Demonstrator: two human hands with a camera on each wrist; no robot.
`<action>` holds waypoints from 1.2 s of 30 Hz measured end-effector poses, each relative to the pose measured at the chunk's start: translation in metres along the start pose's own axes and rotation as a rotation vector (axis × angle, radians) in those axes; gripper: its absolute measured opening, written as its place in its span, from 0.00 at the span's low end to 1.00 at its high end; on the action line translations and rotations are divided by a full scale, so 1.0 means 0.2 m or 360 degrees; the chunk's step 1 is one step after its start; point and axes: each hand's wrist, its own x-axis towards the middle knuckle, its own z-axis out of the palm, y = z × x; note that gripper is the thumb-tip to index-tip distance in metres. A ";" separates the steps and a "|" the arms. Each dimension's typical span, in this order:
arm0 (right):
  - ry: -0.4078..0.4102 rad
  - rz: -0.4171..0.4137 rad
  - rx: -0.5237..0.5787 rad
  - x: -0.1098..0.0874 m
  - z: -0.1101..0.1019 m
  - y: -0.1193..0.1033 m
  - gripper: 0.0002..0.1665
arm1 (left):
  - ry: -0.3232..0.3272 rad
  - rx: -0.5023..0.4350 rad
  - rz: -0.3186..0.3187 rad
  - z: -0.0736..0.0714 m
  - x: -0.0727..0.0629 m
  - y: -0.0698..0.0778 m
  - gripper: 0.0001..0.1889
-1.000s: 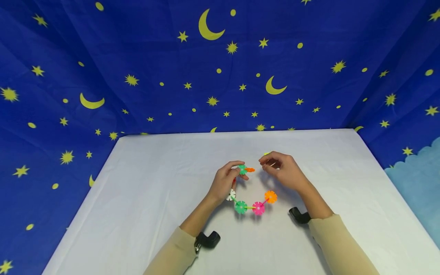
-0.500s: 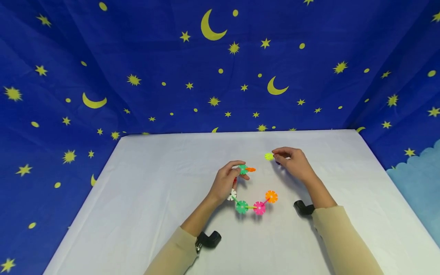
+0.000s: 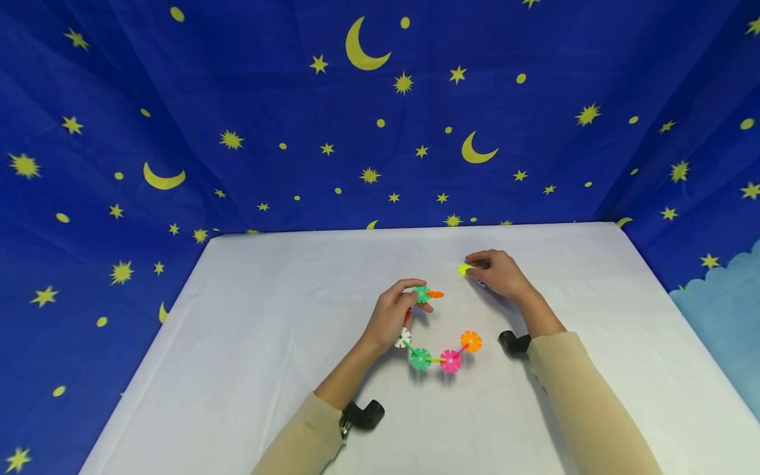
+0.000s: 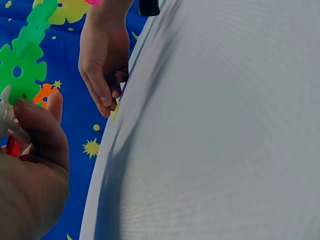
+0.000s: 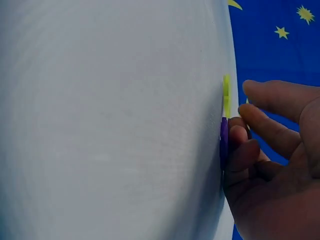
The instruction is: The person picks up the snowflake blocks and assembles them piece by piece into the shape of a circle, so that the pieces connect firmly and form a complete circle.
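Note:
In the head view my left hand (image 3: 386,316) pinches part of a chain of interlocking plastic snowflake discs (image 3: 450,361), with thumb and fingers at a green disc (image 3: 421,294). The chain bends in an open curve of white, green, pink and orange discs, and its near part stands over the table. In the left wrist view a large green disc (image 4: 20,72) rises past the thumb. My right hand (image 3: 500,273) is low over the tabletop, fingertips close to a yellow disc (image 3: 463,269). A purple disc (image 5: 223,144) lies under its curled fingers in the right wrist view.
The white-covered table (image 3: 267,316) ends at the back against a blue curtain (image 3: 285,92) printed with moons and stars. A black wrist device (image 3: 365,414) sits below the left cuff, another black device (image 3: 513,344) by the right cuff.
My right hand first moved right and away from me, uncovering the yellow disc, then came slightly left onto its edge. The left hand and the chain have stayed nearly still.

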 end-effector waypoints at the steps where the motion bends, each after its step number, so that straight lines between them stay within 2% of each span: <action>1: -0.0007 0.0002 -0.0018 0.00 0.00 0.00 0.23 | -0.0002 0.0004 0.0004 0.00 0.00 0.00 0.19; 6: -0.0018 -0.0035 -0.0104 0.01 0.00 0.00 0.22 | 0.0004 0.0002 0.0009 0.00 0.00 0.00 0.19; 12: -0.0004 -0.0042 -0.0147 0.01 0.01 -0.01 0.18 | -0.0003 0.0017 0.0015 0.00 0.00 0.00 0.19; 18: -0.0016 -0.0070 -0.0162 0.01 0.01 -0.02 0.22 | -0.0009 0.0031 0.0023 0.00 0.00 -0.01 0.18; 22: -0.0041 -0.0080 -0.0220 0.02 0.01 -0.03 0.20 | -0.0013 0.0044 0.0032 0.00 0.00 -0.01 0.18; 32: -0.0019 -0.0004 0.0034 0.01 0.02 0.01 0.12 | -0.0012 0.0046 0.0043 0.00 0.01 -0.02 0.19; 36: -0.0008 0.0037 0.0155 0.00 0.01 0.02 0.12 | -0.0008 0.0047 0.0037 0.00 0.01 -0.02 0.19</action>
